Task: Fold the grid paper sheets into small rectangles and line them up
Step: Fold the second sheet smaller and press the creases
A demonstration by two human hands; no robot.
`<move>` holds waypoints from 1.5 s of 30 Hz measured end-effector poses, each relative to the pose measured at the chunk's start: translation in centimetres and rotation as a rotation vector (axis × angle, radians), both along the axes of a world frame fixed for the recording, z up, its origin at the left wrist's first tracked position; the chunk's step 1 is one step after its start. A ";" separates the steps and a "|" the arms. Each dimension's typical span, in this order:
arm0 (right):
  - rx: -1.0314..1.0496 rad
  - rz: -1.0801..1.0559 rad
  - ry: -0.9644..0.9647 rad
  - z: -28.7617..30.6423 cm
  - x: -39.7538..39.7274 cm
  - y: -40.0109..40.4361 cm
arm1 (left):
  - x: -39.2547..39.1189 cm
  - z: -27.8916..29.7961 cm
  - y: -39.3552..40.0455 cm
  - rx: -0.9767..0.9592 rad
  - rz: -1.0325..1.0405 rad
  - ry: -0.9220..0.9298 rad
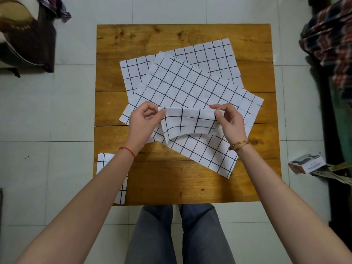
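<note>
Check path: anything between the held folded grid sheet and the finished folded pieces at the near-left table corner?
Nothing visible. Folded white grid-paper sheet, pinched by left hand and right hand; bare wooden table toward folded grid-paper pieces.

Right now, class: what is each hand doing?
Left hand: pinches the folded sheet at its left end.
Right hand: pinches the same sheet's right end.

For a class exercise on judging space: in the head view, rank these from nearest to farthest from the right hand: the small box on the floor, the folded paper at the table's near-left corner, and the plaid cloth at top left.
From the right hand:
1. Small box, floor, right of the table.
2. Folded paper, near-left corner.
3. Plaid cloth, far top left.
</note>
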State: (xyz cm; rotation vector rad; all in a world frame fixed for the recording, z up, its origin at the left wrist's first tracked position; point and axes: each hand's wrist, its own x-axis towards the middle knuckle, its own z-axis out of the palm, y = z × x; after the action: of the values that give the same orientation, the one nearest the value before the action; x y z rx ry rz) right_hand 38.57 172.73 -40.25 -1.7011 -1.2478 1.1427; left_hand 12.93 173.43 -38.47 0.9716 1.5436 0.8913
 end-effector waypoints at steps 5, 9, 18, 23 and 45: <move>-0.115 -0.048 -0.119 -1.2 -0.7 1.0 | 0.2 -2.4 0.2 -0.233 0.014 0.002; -0.268 -0.071 -0.183 -3.6 -1.4 1.3 | 0.9 -4.9 -0.3 -0.351 -0.103 0.146; -0.197 0.179 -0.588 -6.5 -2.3 0.4 | 1.1 -7.9 -2.2 -0.018 -0.407 0.639; 0.087 0.536 -0.794 -6.1 -5.1 0.5 | 0.7 -8.3 -2.3 0.146 -0.679 0.942; -0.238 0.643 -1.020 -8.2 -1.7 -2.5 | -1.1 -10.4 -2.7 0.033 -0.950 1.238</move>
State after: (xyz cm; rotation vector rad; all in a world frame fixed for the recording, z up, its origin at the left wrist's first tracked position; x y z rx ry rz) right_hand 36.91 170.27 -48.43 -2.2397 -2.4926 0.7278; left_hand 11.87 170.71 -48.87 2.2226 1.6321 -0.5070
